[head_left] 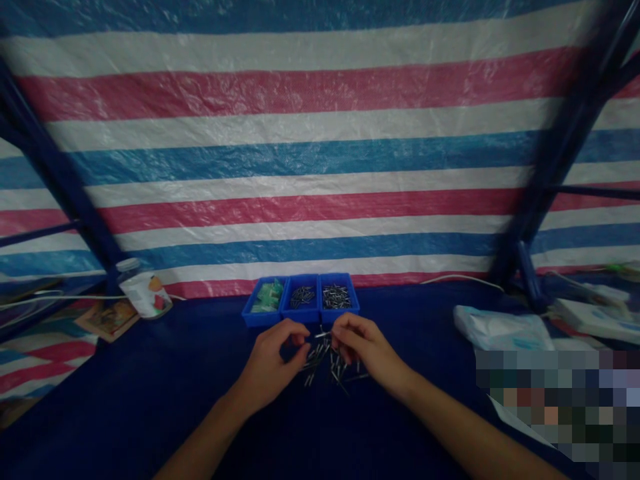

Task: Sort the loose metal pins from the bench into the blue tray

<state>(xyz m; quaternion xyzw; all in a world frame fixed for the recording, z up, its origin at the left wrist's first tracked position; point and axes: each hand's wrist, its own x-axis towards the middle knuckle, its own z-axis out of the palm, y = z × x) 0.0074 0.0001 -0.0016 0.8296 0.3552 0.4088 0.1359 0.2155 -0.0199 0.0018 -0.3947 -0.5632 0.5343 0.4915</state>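
My left hand (275, 357) is just left of a loose pile of slim metal pins (316, 358) that look like blind rivets. Its thumb and index finger curve toward each other with a gap between the tips, and nothing shows in them. Over the right side of the pile, my right hand (360, 340) has thumb and fingers pinched together on one small metal rivet (323, 334), which points left toward my left hand. Behind the hands stand three joined blue bins: the left bin (249, 312) holds green-tinted packets, the middle bin (300, 316) dark small parts, the right bin (353, 300) shiny rivets.
A plastic jar (145, 293) with a label leans at the back left beside a brown picture card (107, 317). At the right lie a plastic bag (500, 328) and a white box (595, 321). Blue metal posts (560, 160) flank the striped sheet (320, 160) behind the dark blue table (400, 433).
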